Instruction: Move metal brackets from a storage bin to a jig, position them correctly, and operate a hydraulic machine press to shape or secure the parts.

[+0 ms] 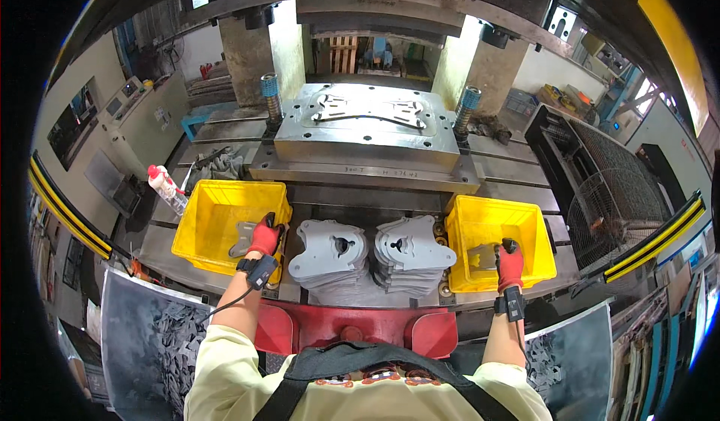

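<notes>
My left hand [266,236], in a red and black glove, is closed at the right side of the left yellow bin [196,230]. It grips the edge of a flat grey metal plate [243,238] inside that bin. Over the right yellow bin [534,226], my gloved right hand [510,262] is closed on the edge of another grey metal plate [483,257]. Between the bins stand two stacks of larger grey shaped plates, a left stack [319,245] and a right stack [405,260]. A small black device is strapped to each wrist.
Behind the bins sits a steel press die [367,147] with a shaped plate [367,111] on top, flanked by spring posts [466,110]. A red-capped bottle [166,188] leans by the left bin. Yellow-black guard bars [71,211] stand at both sides. Scrap-filled containers [135,331] flank me.
</notes>
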